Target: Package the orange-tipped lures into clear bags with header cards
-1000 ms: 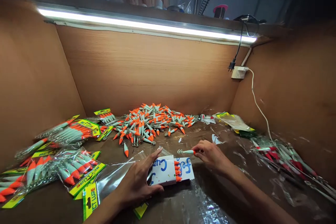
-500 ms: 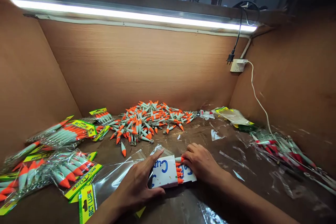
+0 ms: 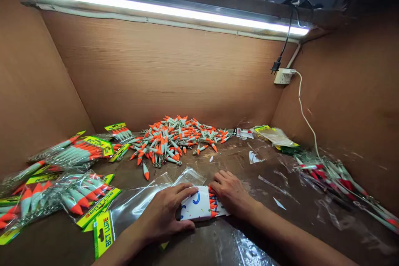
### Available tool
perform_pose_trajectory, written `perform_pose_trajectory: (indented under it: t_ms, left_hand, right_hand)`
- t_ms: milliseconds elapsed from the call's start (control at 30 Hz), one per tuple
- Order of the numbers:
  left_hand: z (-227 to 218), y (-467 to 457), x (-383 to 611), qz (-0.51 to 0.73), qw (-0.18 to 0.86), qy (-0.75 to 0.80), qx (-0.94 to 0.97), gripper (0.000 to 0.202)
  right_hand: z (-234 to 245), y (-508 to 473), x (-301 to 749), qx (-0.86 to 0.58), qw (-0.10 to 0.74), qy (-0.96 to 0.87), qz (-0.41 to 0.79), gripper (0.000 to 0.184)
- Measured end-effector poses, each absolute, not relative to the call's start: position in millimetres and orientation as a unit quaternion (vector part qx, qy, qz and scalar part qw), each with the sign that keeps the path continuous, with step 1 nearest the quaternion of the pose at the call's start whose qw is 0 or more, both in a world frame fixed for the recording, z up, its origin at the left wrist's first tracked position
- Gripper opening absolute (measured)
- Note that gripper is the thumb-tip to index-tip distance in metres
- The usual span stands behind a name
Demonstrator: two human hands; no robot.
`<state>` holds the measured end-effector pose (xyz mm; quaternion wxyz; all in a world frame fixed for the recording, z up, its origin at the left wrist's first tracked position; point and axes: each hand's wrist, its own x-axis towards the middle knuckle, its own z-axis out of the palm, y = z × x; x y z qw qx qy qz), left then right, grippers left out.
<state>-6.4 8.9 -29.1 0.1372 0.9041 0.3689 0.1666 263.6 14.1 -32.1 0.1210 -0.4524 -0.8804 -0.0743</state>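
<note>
A white card sleeve (image 3: 199, 211) with blue handwriting lies on the bench in front of me. My left hand (image 3: 168, 210) grips its left part, thumb along the near edge and fingers over the far edge. Several orange-tipped lures (image 3: 213, 208) stick out of the sleeve's right end, lying on a white card flap. Curled over these lures is my right hand (image 3: 230, 193), its fingertips at the far one and partly hidden. Beneath and beside my left hand are clear plastic bags (image 3: 137, 201), one with a yellow BCT LURE header (image 3: 104, 235).
A heap of loose orange-and-pale lures (image 3: 171, 139) lies at the back, with one single lure (image 3: 146, 171) nearer. Filled lure packs (image 3: 84, 195) crowd the left. Red-and-pale lures (image 3: 336, 178) and plastic scraps lie right. A white cable (image 3: 304, 112) hangs from the socket (image 3: 283, 76).
My right hand has shifted slightly left toward the sleeve and covers more of the card flap. My left hand has moved further over the sleeve, hiding part of its writing. The view has shifted slightly.
</note>
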Motion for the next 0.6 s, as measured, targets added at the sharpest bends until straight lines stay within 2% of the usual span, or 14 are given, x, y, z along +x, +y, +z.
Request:
perform_pose_trajectory:
  t_ms: [100,133,167,267,333,433,533,600]
  left_hand:
    - [-27,8,-8,0.168,0.143,0.354,0.909,0.088]
    - [-24,8,-9,0.177,0.147,0.353,0.907,0.088]
    - [-20,9,-11,0.192,0.148,0.363,0.9,0.081]
    - [-12,13,-20,0.233,0.126,0.473,0.84,0.038]
    - [-12,16,-28,0.218,0.106,0.55,0.799,0.027]
    - [-17,16,-36,0.165,0.107,0.591,0.782,0.024]
    - [-21,13,-37,0.148,0.119,0.599,0.778,0.046]
    - [-22,13,-36,0.16,0.14,0.595,0.775,0.053]
  right_hand:
    - [-22,9,268,-0.468,0.166,-0.868,-0.002,0.022]
    - [-20,7,269,-0.465,0.192,-0.864,0.033,0.027]
    - [-17,4,268,-0.453,0.215,-0.862,0.071,0.039]
    - [-16,-3,260,-0.386,0.221,-0.881,0.165,0.09]
    - [-17,-6,255,-0.358,0.19,-0.894,0.189,0.108]
    - [-12,-4,263,-0.341,0.159,-0.904,0.201,0.101]
    - [-1,2,293,-0.304,0.132,-0.915,0.23,0.088]
    - [5,5,314,-0.303,0.111,-0.914,0.244,0.083]
